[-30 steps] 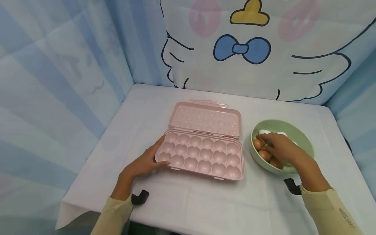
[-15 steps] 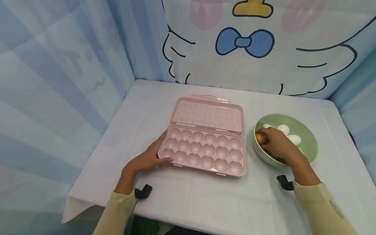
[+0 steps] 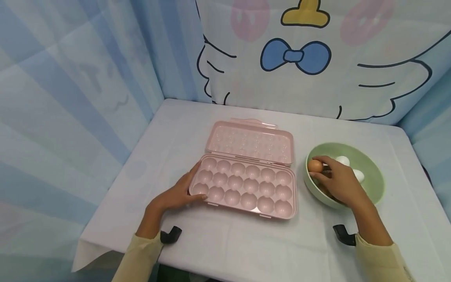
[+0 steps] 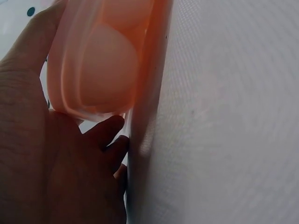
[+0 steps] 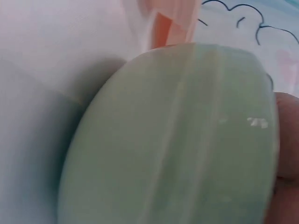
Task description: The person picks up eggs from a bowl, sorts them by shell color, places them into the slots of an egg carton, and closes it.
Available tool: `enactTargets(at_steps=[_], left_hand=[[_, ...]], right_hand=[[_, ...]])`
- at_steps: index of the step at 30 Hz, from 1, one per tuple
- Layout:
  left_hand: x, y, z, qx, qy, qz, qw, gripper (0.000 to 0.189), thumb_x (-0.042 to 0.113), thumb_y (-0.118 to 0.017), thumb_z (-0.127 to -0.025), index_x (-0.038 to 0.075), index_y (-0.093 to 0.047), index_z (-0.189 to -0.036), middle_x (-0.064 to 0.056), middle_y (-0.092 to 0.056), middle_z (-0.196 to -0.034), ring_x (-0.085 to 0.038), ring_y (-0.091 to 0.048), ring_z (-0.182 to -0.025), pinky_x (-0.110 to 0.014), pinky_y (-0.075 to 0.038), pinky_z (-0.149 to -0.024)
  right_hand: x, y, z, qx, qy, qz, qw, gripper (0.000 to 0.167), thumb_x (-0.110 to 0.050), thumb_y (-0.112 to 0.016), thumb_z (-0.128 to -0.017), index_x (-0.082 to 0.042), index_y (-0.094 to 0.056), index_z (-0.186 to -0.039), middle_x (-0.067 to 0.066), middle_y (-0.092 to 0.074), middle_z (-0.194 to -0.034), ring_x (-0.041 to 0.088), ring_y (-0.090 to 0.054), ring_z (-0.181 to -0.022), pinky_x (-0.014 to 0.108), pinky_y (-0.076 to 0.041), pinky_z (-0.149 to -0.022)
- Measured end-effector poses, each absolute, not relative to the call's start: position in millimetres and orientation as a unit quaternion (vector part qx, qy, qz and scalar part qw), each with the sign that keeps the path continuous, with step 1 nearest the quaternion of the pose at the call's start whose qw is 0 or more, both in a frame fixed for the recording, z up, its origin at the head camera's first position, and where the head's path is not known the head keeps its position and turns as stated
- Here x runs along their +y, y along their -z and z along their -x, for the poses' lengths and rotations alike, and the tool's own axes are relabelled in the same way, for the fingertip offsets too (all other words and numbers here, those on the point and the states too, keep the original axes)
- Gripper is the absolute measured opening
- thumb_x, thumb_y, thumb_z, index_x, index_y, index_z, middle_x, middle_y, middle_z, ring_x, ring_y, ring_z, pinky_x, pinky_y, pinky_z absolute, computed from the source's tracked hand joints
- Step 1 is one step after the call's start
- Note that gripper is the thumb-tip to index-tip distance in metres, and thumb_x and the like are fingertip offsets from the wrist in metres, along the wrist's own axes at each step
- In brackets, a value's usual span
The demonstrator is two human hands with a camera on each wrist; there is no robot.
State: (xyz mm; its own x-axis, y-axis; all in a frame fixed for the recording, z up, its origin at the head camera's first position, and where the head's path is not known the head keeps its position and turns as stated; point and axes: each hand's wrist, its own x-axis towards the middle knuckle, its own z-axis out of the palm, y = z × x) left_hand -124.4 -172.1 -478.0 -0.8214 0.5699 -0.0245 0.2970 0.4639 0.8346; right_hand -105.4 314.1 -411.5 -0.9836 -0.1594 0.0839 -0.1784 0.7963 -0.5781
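Observation:
A pink plastic egg box (image 3: 243, 184) lies open on the white table, its lid (image 3: 251, 143) folded back behind the tray of round cups. My left hand (image 3: 176, 194) grips the box's left end, thumb at the near corner, fingers along the side; in the left wrist view the fingers curl close under the box's end (image 4: 110, 70). To the right stands a light green bowl (image 3: 373, 172). Inside it, my right hand (image 3: 340, 180) pinches a brown egg (image 3: 315, 166) between thumb and fingers, near the left rim. The right wrist view shows mostly the bowl's outer wall (image 5: 163, 140).
Two white eggs, one farther back (image 3: 343, 160) and one to the right (image 3: 358, 176), show in the bowl; my right hand covers other contents. A white cloth (image 3: 275, 243) covers the table. Striped blue curtains (image 3: 81, 117) and a cartoon-printed sheet (image 3: 246, 82) surround it.
My right hand went deeper among the eggs, closed on a brown one and has lifted it slightly at the bowl's left side. My left hand keeps its grip on the egg box.

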Motion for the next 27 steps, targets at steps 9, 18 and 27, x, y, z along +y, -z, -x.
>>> enactTargets(at_steps=[9, 18, 27], left_hand=[[-174, 481, 122, 0.845, -0.449, -0.247, 0.150, 0.113, 0.034, -0.079, -0.092, 0.019, 0.004, -0.167, -0.007, -0.009, -0.172, -0.027, -0.012, -0.156, -0.055, -0.016, -0.121], [-173, 479, 122, 0.846, -0.448, -0.239, 0.163, 0.113, 0.036, -0.079, -0.092, 0.022, 0.005, -0.167, -0.006, -0.008, -0.172, -0.027, -0.011, -0.155, -0.056, -0.016, -0.121], [-174, 479, 123, 0.850, -0.443, -0.224, 0.174, 0.115, 0.039, -0.079, -0.091, 0.027, 0.006, -0.167, -0.005, -0.007, -0.172, -0.028, -0.011, -0.155, -0.057, -0.016, -0.120]], right_hand=[[286, 391, 91, -0.922, -0.358, -0.069, 0.131, 0.054, -0.011, -0.082, -0.092, -0.001, -0.059, -0.140, 0.021, -0.063, -0.129, 0.042, -0.068, -0.111, 0.022, -0.054, -0.086], [261, 394, 82, -0.909, -0.377, -0.109, 0.138, 0.047, -0.009, -0.083, -0.090, -0.003, -0.065, -0.133, 0.017, -0.070, -0.123, 0.037, -0.071, -0.107, 0.005, -0.043, -0.086], [236, 416, 76, -0.910, -0.388, -0.083, 0.118, 0.044, -0.013, -0.084, -0.090, -0.003, -0.066, -0.129, 0.011, -0.069, -0.121, 0.031, -0.068, -0.111, 0.043, -0.053, -0.093]])
